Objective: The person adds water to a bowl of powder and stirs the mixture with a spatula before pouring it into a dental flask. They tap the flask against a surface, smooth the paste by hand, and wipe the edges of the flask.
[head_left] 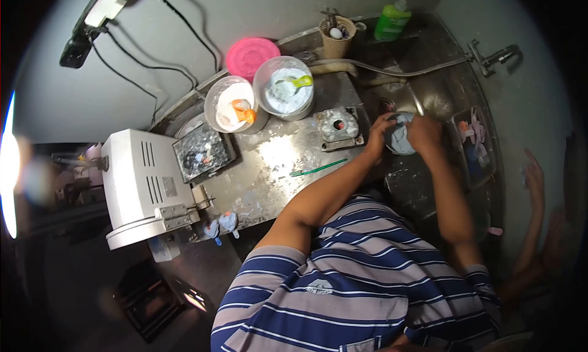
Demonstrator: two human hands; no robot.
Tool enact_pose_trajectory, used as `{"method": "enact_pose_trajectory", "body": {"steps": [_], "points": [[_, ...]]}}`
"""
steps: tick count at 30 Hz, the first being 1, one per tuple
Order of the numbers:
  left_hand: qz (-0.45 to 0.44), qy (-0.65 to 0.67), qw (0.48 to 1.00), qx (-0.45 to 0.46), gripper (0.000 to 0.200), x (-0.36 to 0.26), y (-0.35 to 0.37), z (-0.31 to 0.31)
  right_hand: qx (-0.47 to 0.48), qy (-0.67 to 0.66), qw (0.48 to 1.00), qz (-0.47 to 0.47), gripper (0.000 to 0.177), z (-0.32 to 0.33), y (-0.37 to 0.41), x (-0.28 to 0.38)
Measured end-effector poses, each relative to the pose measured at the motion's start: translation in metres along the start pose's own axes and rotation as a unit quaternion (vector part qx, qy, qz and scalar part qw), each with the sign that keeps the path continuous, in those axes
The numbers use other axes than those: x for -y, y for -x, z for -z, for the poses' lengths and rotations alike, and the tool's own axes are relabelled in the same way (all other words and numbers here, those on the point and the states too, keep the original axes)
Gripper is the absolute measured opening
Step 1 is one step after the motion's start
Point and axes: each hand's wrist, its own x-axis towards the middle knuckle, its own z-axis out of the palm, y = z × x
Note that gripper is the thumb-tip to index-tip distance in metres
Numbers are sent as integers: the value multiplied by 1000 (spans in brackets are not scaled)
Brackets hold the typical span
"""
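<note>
Over the sink side at the right, my left hand (378, 135) is closed on the left rim of a round mixing bowl (399, 148) that holds a pale blue-grey paste. My right hand (424, 133) reaches over the bowl's right side with its fingers curled down toward the paste. Whatever those fingers grip is hidden behind them. Left of the bowl sits a plaster-stained square metal block (339, 126) with a hole in its middle. A thin green stick-like tool (318, 167) lies on the metal worktop (257, 189).
Two tubs, one of white powder (229, 101) with an orange scoop and one of bluish powder (285, 94) with a green scoop, stand at the back. A white machine (144, 180) is at left. A tap (490, 58), green bottle (392, 21) and plastic tray (474, 147) are at right.
</note>
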Motion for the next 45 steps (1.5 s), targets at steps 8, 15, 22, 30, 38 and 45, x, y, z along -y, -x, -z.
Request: {"method": "enact_pose_trajectory", "body": {"steps": [8,15,22,30,38,45], "points": [[3,-17,1000,5,45,-1,3,-3,80,6,996,36,31,1,3,-3],[23,12,1000,11,45,-8,5,-7,82,48,994,48,28,3,-2,-5],[4,-12,999,37,44,-22,18,-14,-12,-10,999,42,33,32,8,0],[-26,39,998,46,36,-62,64,-8,-42,-20,995,93,31,86,31,57],[-150,3,987,-55,37,-102,128,49,10,1,992,128,32,113,44,135],[-10,25,999,27,48,-132,186,144,70,65,958,270,20,100,40,220]]}}
